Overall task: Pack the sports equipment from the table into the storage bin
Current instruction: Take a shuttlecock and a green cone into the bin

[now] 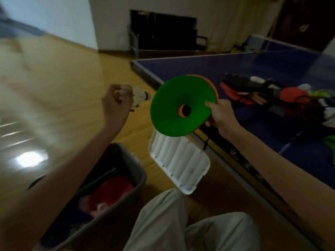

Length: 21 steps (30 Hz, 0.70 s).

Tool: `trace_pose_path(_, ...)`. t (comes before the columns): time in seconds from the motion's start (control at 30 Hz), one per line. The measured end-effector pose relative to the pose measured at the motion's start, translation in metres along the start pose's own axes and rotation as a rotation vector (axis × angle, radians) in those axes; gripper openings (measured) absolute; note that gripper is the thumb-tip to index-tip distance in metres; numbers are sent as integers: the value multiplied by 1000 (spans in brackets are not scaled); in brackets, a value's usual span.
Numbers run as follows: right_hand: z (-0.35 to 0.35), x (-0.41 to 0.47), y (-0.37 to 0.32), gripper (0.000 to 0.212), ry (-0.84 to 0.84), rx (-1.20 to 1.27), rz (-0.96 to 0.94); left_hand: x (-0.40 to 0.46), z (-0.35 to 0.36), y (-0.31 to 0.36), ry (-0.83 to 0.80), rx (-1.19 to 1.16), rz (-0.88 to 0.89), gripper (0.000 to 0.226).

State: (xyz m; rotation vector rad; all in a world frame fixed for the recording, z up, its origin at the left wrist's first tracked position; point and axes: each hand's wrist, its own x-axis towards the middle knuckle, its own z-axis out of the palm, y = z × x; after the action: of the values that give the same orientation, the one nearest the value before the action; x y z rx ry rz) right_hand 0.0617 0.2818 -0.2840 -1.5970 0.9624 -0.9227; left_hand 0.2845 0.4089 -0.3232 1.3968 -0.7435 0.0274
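right hand (220,115) pinches a stack of disc cones (178,107), green on top, over the table's (235,66) near-left edge. left hand (116,104) curls round shuttlecocks (139,96). storage bin (137,171) sits near left.

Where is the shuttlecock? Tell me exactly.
In the head view, the shuttlecock is left of centre, held in the left hand above the floor, just left of the green cone held by the right hand.
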Motion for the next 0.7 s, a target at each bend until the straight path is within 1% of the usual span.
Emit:
trace_pose_path(0.03,27,1,6,23,-58,-3,47,-4,-22,-10,-8,54,17,5)
trace_pose_path(0.07,48,1,13,20,-110,-4,90,-7,-34,-21,-33,85,-15,7)
trace_pose_path(0.13,106,-4,35,19,-237,6,195,-10,-72,-58,-65,226,-133,5)
trace_pose_path(0.17,120,-6,45,20,-266,19,248,-13,-79,-73,-112,280,-194,7)
trace_pose_path(0.2,138,-10,57,20,-300,28,297,-18,-91,-93,-159,313,-285,12)
trace_pose_path(0.27,185,-18,90,21,-372,4,427,-29,-123,-133,-207,318,-526,18)
trace_pose_path(0.33,215,-26,125,24,-411,-36,544,-49,-143,-168,-247,279,-738,16)
trace_pose_path(0.4,245,-34,164,25,-427,-80,658,-69,-162,-202,-271,288,-891,14)
trace_pose_path(0.47,266,-39,200,23,-457,-84,778,-86,-177,-231,-294,353,-975,18)
trace_pose_path(0.57,287,-44,232,24,-489,-8,934,-98,-188,-257,-288,407,-1030,25)
trace_pose_path(0.63,300,-48,241,24,-476,32,970,-95,-190,-269,-262,426,-1035,27)
trace_pose_path(0.7,312,-53,247,19,-525,21,963,-90,-190,-274,-281,502,-1031,36)
